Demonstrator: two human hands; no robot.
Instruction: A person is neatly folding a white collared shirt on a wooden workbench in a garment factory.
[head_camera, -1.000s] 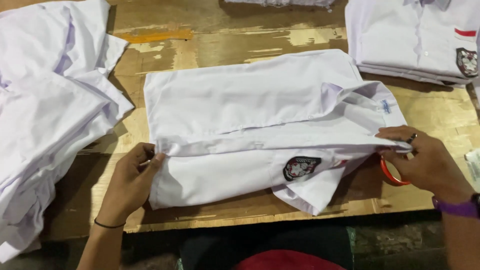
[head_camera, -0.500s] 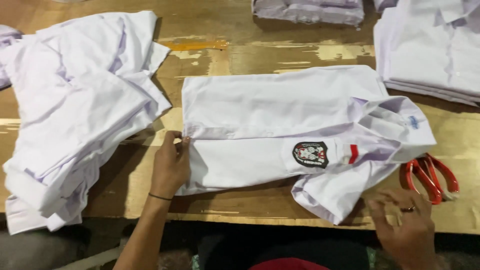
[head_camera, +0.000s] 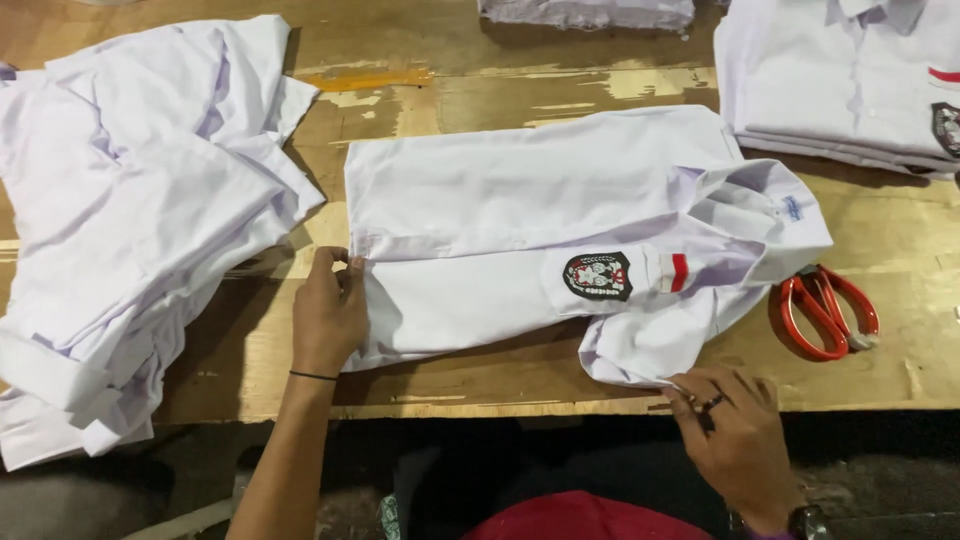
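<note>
A white shirt (head_camera: 520, 240) lies flat in the middle of the wooden table (head_camera: 500, 90), hem to the left, collar to the right, a dark badge (head_camera: 597, 276) and a small red stripe on the chest. The left hand (head_camera: 328, 315) rests on the hem edge, fingers pinching the cloth where the front placket meets the bottom. The right hand (head_camera: 735, 435) is at the near edge of the table, fingertips closed on the cuff of the near sleeve (head_camera: 640, 350); the two hands are well apart, one at each end of the garment.

This is thin woven cotton by the look of it: light, limp and ready to crease. It should not slip much on the rough board, but it will sag as soon as it is lifted, so hems, seams and the collar look like the surest places to grip.

Red-handled scissors (head_camera: 825, 312) lie just right of the collar, blades closed, close enough to snag a sleeve. A loose heap of white shirts (head_camera: 130, 220) fills the left side; a neat folded stack (head_camera: 850, 80) sits at the far right, another bundle at the far edge. The tabletop is scuffed plywood with worn yellow patches, and below the near edge all is dark.
</note>
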